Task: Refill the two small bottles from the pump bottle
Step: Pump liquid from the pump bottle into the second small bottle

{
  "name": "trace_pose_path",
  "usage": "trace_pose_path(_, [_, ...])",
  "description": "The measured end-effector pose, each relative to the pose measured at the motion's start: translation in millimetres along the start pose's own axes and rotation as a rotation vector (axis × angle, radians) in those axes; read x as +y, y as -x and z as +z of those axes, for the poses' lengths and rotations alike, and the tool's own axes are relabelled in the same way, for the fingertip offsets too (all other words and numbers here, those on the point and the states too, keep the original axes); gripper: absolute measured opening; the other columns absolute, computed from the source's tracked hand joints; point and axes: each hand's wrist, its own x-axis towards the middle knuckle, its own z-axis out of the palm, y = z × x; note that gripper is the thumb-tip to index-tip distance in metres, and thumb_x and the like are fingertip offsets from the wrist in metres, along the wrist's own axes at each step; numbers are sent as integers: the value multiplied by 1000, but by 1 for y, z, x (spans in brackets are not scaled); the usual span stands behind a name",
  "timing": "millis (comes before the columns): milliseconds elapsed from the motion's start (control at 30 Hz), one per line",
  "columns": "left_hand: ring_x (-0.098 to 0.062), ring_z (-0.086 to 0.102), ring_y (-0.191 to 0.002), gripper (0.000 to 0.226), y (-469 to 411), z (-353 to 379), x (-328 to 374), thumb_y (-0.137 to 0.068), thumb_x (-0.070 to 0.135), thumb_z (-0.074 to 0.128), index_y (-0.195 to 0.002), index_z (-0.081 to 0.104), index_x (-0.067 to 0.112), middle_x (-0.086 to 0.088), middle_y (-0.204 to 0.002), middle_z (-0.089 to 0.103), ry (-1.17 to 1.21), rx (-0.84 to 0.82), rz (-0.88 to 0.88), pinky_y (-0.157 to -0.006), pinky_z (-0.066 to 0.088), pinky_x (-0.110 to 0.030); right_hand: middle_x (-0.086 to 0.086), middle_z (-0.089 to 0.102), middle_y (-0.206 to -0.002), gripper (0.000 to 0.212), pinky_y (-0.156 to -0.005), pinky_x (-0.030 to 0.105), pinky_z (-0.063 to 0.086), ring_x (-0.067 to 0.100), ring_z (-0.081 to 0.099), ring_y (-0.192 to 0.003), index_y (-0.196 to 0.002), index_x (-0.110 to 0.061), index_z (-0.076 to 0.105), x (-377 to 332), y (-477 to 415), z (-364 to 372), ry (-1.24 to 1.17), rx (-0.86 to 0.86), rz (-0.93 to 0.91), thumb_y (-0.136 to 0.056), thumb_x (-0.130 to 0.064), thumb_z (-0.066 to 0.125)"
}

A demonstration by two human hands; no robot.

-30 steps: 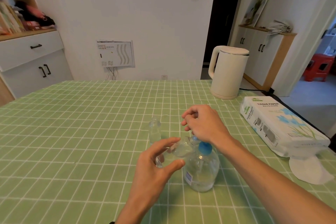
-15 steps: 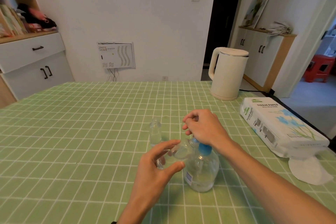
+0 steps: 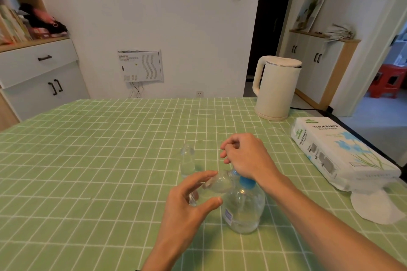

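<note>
In the head view, the left hand [image 3: 187, 207] pinches a small bottle [image 3: 217, 183] between thumb and fingers, above the near middle of the table [image 3: 110, 149]; it looks light, clear and slick, so it is best held round the body; its long axis is tilted, mouth pointing right at the pump bottle [image 3: 244, 209]; the right hand [image 3: 246, 156] curls over the pump head; the other small bottle [image 3: 187, 161] stands upright just beyond.

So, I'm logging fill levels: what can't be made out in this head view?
Head view:
Pump bottle: its head is hidden under the right hand, so the grip is unclear.
Held bottle: level unreadable; it is clear plastic, partly covered by the left hand.
Far bottle: too small and clear to read level or cap.
</note>
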Motion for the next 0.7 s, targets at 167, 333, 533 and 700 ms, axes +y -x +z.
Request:
trace_pose_path(167, [2, 71, -116, 65, 1, 0, 2, -76, 3, 92, -115, 77, 52, 21, -117, 80, 7, 5, 8, -101, 54, -17, -3, 80, -78, 28, -81, 47, 65, 14, 78, -75, -82, -27, 72, -1, 2, -2, -7, 0, 16, -100, -15, 55])
trace_pose_path(333, [-5, 72, -118, 61, 0, 0, 7, -77, 5, 93, -117, 77, 50, 17, -120, 80, 19, -3, -16, -107, 55, -42, -2, 80, -82, 21, -82, 49, 64, 21, 78, -78, -90, -22, 74, -7, -1, -7, 52, -25, 2, -100, -22, 56])
trace_pose_path(533, [-5, 73, -117, 53, -2, 0, 12, -70, 27, 90, -116, 77, 49, 19, -119, 80, 24, 0, 2, -106, 56, -42, 1, 80, -82, 22, -79, 50, 64, 23, 78, -77, -89, -18, 75, -7, -3, -7, 40, -32, -14, -101, -19, 57])
trace_pose_path(700, [-1, 72, -115, 58, -3, 0, 1, -72, 13, 94, -111, 77, 52, 20, -117, 80, 2, 5, 14, -101, 53, -29, -4, 80, -80, 25, -81, 47, 64, 13, 78, -78, -87, -18, 76, 1, -2, 0, -9, -15, 25, -101, -18, 56])
